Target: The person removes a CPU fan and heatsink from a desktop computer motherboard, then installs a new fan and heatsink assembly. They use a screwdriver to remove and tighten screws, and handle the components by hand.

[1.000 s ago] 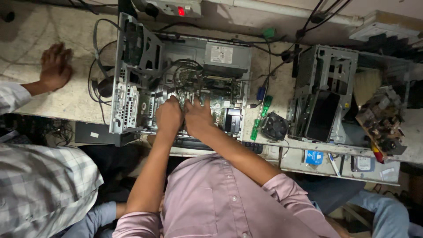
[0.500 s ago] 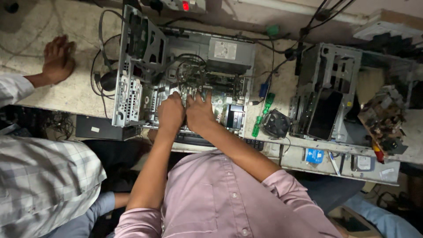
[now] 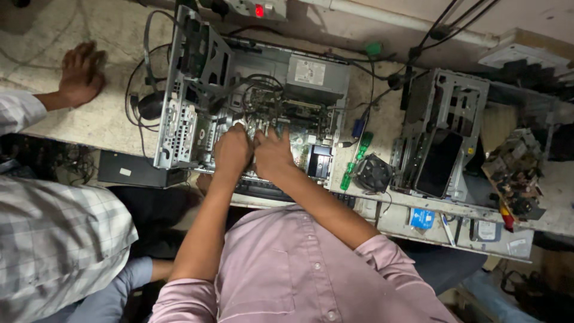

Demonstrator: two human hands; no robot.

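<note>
Open PC case (image 3: 179,119) lies on workbench (image 3: 107,113), center-left. Both hands inside it, on the motherboard (image 3: 287,116): left hand (image 3: 232,152) just beside right hand (image 3: 272,152), touching. Power supply (image 3: 317,75) sits in case's far right corner, behind the hands. Power strip (image 3: 251,8) behind case at bench's far edge. Keyboard (image 3: 263,190) at near edge, under the forearms. Fan (image 3: 373,172) right of case, screwdriver (image 3: 356,160) between them. 2nd chassis (image 3: 439,131) further right; loose parts pile (image 3: 514,173) right of that. Co-worker's hand (image 3: 81,75) flat on bench, well left of case.
</note>
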